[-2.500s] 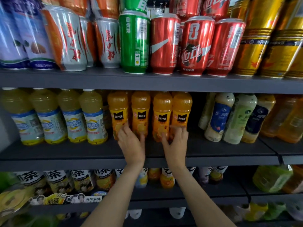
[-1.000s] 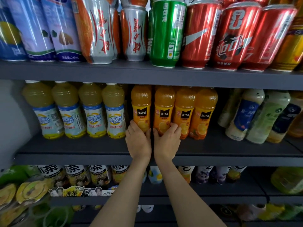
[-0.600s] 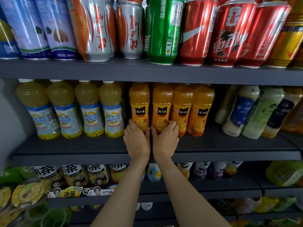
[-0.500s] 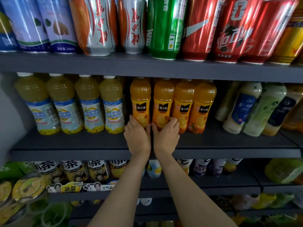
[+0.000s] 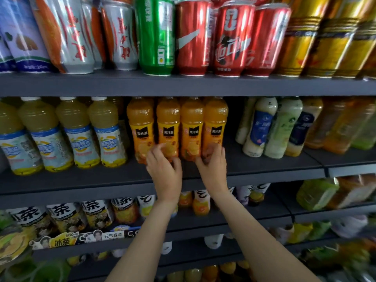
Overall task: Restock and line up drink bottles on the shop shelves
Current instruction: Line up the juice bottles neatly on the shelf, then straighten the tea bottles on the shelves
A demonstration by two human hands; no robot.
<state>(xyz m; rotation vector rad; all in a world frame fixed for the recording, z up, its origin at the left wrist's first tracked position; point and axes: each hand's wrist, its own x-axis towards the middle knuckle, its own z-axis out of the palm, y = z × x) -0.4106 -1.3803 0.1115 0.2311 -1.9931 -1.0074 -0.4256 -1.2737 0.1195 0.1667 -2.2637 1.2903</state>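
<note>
On the dark grey middle shelf (image 5: 81,180) in front of me, at the far left, stands a row of pale yellow juice bottles with white caps and blue-and-white labels (image 5: 77,135), upright and close together. Just right of them is my row of four orange juice bottles with yellow labels and black logo patches (image 5: 179,129), standing side by side and touching at the front edge of that shelf.

My left hand (image 5: 165,171) reaches up to the base of the second orange bottle from the left, its fingers curled against the lower label; the picture is blurred there, so I cannot tell whether I am gripping it or only touching it. My right hand (image 5: 213,165) is at the foot of the fourth, rightmost orange bottle, fingers bent around its lower part in a grip. My two hands are apart, with the third bottle between them.

Further right on the same shelf lean milky white and pale green bottles with blue labels (image 5: 270,127), then amber bottles (image 5: 337,125).

Above, the top shelf carries silver-and-orange cans (image 5: 69,35), a green can (image 5: 155,35), red cans (image 5: 232,37) and gold cans (image 5: 317,41).
</note>
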